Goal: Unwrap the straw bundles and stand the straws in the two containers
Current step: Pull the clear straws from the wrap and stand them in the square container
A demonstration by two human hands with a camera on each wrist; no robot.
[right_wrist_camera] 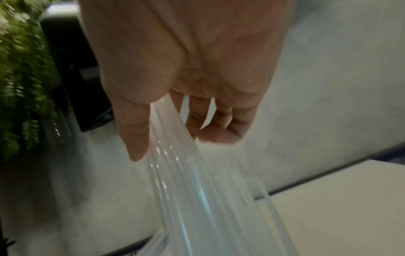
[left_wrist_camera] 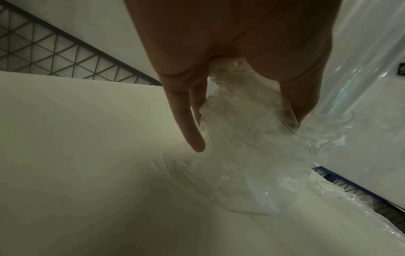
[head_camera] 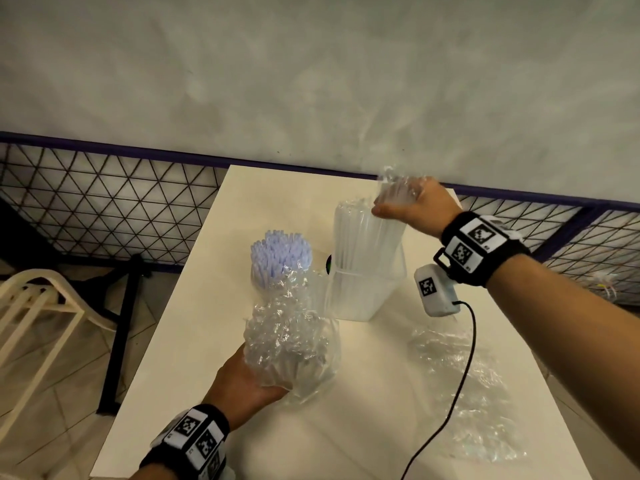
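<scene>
My left hand (head_camera: 254,382) grips the lower end of a bundle of lavender straws (head_camera: 280,255). The bundle leans on the white table (head_camera: 180,341), and crumpled clear wrap (head_camera: 289,341) covers its lower half. In the left wrist view my left hand (left_wrist_camera: 247,131) curls round that wrap (left_wrist_camera: 245,155). My right hand (head_camera: 398,204) holds the tops of clear straws (head_camera: 363,237) that stand in a clear square container (head_camera: 367,292). In the right wrist view my right hand (right_wrist_camera: 175,147) pinches the clear straws (right_wrist_camera: 192,190) between thumb and fingers. I cannot make out a second container.
A loose sheet of clear wrap (head_camera: 467,386) lies on the table at the right, crossed by a black cable (head_camera: 465,362). A white chair (head_camera: 38,306) stands left of the table. Wire mesh fencing (head_camera: 104,202) and a grey wall lie behind. A small dark object (head_camera: 329,265) sits behind the container.
</scene>
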